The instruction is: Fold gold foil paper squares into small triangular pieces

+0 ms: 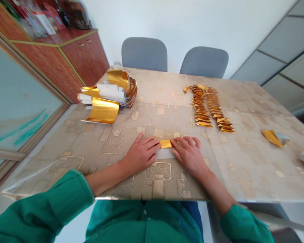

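Note:
A sheet of gold foil paper [166, 144], its gold part showing as a narrow band with a pale strip along the near side, lies flat on the table between my hands. My left hand [141, 152] rests palm down with its fingertips pressing the left end of the sheet. One finger of that hand sticks up, away from the others. At the right end, my right hand [188, 153] has its fingers bent and its thumb and fingertips on the paper. Parts of the sheet are hidden under my fingers.
A stack of curled gold and white paper sheets [111, 92] sits at the back left. Two rows of folded gold paper pieces [202, 108] lie at the back right. Farther right is a loose gold piece [273, 138]. Two grey chairs [144, 54] stand behind the patterned table [233, 148].

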Motion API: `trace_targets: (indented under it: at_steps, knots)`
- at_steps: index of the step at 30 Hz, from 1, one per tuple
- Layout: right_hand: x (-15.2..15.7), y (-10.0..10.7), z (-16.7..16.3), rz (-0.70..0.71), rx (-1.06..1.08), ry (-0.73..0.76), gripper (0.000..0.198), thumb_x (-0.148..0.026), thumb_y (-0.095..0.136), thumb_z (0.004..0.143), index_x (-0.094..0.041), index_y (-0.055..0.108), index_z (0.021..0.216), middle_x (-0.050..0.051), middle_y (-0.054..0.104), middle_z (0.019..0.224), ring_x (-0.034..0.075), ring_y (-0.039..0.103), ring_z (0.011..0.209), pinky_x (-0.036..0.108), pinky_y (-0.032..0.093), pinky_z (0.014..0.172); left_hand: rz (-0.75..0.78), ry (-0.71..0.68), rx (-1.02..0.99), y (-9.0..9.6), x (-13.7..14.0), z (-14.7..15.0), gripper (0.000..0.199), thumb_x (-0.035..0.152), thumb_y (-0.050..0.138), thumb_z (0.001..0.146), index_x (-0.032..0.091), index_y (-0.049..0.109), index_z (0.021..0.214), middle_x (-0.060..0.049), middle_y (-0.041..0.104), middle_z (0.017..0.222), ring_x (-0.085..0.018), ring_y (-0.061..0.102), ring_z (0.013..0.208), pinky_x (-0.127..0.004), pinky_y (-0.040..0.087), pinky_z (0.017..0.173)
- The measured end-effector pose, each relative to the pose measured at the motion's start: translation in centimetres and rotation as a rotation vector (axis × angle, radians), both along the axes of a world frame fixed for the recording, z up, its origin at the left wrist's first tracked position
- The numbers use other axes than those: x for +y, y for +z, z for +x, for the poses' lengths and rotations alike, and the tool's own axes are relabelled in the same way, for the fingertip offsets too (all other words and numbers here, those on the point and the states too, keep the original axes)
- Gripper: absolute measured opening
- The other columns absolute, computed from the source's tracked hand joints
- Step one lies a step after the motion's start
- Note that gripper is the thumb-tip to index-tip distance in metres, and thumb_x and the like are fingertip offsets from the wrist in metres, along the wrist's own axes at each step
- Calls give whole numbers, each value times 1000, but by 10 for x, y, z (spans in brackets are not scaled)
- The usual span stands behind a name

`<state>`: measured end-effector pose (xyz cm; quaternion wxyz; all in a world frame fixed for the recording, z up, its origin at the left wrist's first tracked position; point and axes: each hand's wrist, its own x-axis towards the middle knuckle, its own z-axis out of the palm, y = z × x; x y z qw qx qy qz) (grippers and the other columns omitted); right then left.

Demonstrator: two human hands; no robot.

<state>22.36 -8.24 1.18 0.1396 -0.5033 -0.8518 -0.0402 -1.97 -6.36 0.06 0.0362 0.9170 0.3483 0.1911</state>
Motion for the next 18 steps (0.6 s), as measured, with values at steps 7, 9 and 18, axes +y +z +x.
trace_targets:
  at_steps: [7, 9, 18]
  knots:
    - [2, -2, 3, -8, 16, -48, 32, -36, 45, 102, -22, 62, 126, 7, 65, 122, 26, 50, 112, 46, 25, 102, 26, -163, 17, -1, 3, -11, 33, 25, 50, 98, 19, 59, 130, -8, 63, 132, -25, 53, 128, -53, 21, 120]
    - [8, 0, 1, -25, 16, -42, 32, -34, 44, 102, -22, 62, 127, 7, 65, 122, 25, 50, 112, 46, 25, 104, 34, -251, 51, 1, 4, -13, 34, 28, 51, 99, 18, 58, 130, -9, 62, 133, -27, 49, 132, -51, 26, 119]
    - [40, 5, -10, -16, 40, 108, 28, -19, 50, 98, -24, 66, 120, 9, 65, 121, 27, 50, 112, 48, 31, 102, 28, -314, 148, 6, 8, 4, 40, 39, 57, 96, 16, 57, 129, -13, 60, 121, -29, 57, 116, -47, 45, 105]
